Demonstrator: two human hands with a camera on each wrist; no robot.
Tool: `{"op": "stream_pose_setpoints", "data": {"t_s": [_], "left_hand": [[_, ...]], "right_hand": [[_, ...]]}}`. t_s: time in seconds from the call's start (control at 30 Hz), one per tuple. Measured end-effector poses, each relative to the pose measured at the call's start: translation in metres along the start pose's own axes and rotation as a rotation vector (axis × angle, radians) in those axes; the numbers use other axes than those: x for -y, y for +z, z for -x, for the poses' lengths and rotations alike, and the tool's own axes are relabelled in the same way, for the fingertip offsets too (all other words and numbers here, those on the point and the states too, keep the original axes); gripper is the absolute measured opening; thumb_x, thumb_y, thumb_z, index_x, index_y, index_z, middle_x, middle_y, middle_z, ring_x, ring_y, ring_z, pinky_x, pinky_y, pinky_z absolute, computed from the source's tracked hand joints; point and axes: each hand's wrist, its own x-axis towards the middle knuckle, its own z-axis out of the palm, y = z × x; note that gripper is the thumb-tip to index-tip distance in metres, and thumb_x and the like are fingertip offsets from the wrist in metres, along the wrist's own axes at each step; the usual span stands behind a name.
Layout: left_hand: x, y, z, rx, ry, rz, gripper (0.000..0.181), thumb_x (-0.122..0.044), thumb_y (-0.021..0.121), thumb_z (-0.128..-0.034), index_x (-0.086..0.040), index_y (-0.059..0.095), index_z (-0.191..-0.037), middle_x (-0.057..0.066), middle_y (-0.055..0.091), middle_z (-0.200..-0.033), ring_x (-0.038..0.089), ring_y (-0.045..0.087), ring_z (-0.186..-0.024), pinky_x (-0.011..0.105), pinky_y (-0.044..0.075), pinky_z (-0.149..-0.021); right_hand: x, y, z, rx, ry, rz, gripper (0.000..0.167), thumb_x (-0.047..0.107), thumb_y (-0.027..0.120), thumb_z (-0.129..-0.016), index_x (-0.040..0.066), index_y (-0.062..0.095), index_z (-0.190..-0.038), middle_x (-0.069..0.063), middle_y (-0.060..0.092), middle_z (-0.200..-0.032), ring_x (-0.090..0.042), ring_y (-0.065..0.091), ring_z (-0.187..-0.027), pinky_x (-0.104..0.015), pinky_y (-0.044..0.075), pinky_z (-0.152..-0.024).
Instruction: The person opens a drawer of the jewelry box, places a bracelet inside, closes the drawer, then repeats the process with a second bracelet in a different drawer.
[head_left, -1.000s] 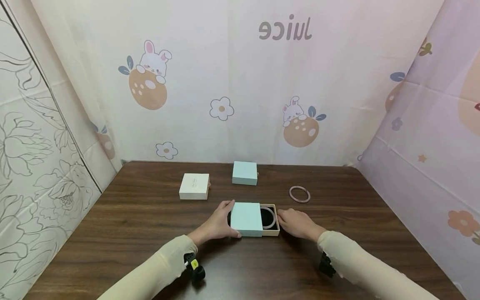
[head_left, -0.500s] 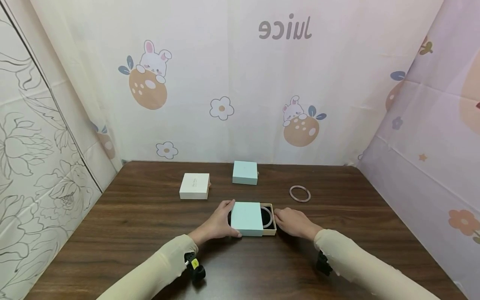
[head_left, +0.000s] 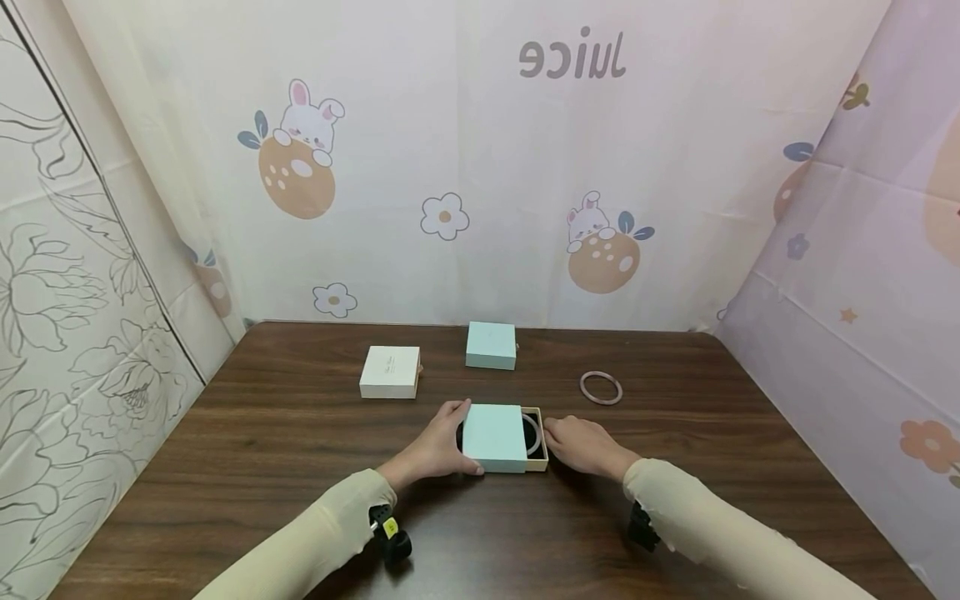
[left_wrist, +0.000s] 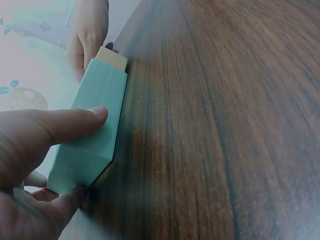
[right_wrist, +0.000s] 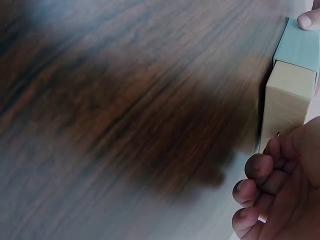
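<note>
A mint-green drawer-style jewelry box (head_left: 493,437) lies flat on the table. My left hand (head_left: 437,443) grips its sleeve at the left end, the thumb on the front side (left_wrist: 90,127). From the right end a cream drawer (right_wrist: 287,97) sticks out a little. Inside it a pale bangle (head_left: 533,435) lies on black lining, partly hidden under the sleeve. My right hand (head_left: 583,446) presses against the drawer's outer end with curled fingers (right_wrist: 260,167). A small pull detail shows beside the fingertips; whether they hold it is hidden.
Behind stand a white box (head_left: 390,372) and a second mint box (head_left: 491,345), both closed. A loose pinkish bangle (head_left: 601,388) lies at the back right. The brown wooden table (head_left: 285,467) ends at a printed curtain (head_left: 525,167).
My right hand has moved left, and the drawer has slid further into the sleeve with its bangle. My left hand and the sleeve have stayed put.
</note>
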Motion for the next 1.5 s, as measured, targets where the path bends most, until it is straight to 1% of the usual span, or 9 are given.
{"op": "stream_pose_setpoints", "data": {"t_s": [0.4, 0.7, 0.93, 1.2, 1.33, 1.5], "left_hand": [[0.000, 0.000, 0.000, 0.003, -0.003, 0.000, 0.106, -0.023, 0.087, -0.0683, 0.009, 0.024, -0.146, 0.026, 0.030, -0.142, 0.036, 0.039, -0.126, 0.047, 0.038, -0.098], [0.000, 0.000, 0.000, 0.001, 0.002, 0.005, 0.106, -0.023, 0.088, -0.0680, 0.010, 0.023, -0.146, 0.025, 0.031, -0.142, 0.036, 0.039, -0.126, 0.046, 0.038, -0.098], [-0.001, 0.000, 0.001, 0.003, -0.004, 0.007, 0.106, -0.023, 0.088, -0.0680, 0.009, 0.024, -0.146, 0.025, 0.031, -0.142, 0.036, 0.039, -0.126, 0.046, 0.038, -0.098], [-0.002, 0.000, 0.001, 0.002, -0.003, 0.008, 0.106, -0.022, 0.088, -0.0679, 0.010, 0.024, -0.146, 0.025, 0.031, -0.142, 0.036, 0.040, -0.125, 0.046, 0.039, -0.098], [-0.002, 0.000, 0.001, 0.001, -0.004, 0.011, 0.106, -0.022, 0.088, -0.0679, 0.010, 0.024, -0.146, 0.025, 0.031, -0.142, 0.036, 0.040, -0.125, 0.046, 0.038, -0.098], [-0.002, 0.000, 0.001, 0.001, -0.003, 0.010, 0.106, -0.022, 0.088, -0.0679, 0.010, 0.024, -0.146, 0.025, 0.031, -0.142, 0.036, 0.039, -0.126, 0.046, 0.038, -0.098]], "right_hand": [[0.003, 0.003, -0.003, 0.010, 0.018, -0.013, 0.027, 0.015, 0.047, -0.099, 0.014, 0.053, -0.073, 0.003, 0.044, -0.057, -0.012, 0.046, -0.053, -0.036, 0.041, -0.053], [0.004, 0.006, -0.003, -0.013, -0.001, -0.011, 0.026, 0.015, 0.047, -0.098, 0.013, 0.054, -0.073, 0.002, 0.046, -0.058, -0.012, 0.046, -0.053, -0.037, 0.042, -0.053], [0.006, 0.004, -0.004, 0.008, 0.025, -0.023, 0.026, 0.014, 0.047, -0.099, 0.013, 0.054, -0.074, 0.003, 0.044, -0.058, -0.012, 0.044, -0.053, -0.035, 0.040, -0.052], [0.009, 0.004, -0.003, 0.008, 0.018, -0.016, 0.024, 0.014, 0.048, -0.098, 0.012, 0.054, -0.075, 0.002, 0.045, -0.059, -0.014, 0.045, -0.054, -0.037, 0.041, -0.053], [0.009, 0.004, -0.005, 0.020, 0.023, -0.012, 0.024, 0.015, 0.047, -0.099, 0.013, 0.055, -0.077, 0.003, 0.045, -0.059, -0.013, 0.045, -0.055, -0.037, 0.041, -0.054], [0.012, 0.003, -0.004, 0.016, 0.016, -0.015, 0.024, 0.015, 0.047, -0.099, 0.012, 0.055, -0.076, 0.003, 0.045, -0.058, -0.013, 0.045, -0.053, -0.036, 0.041, -0.053]]}}
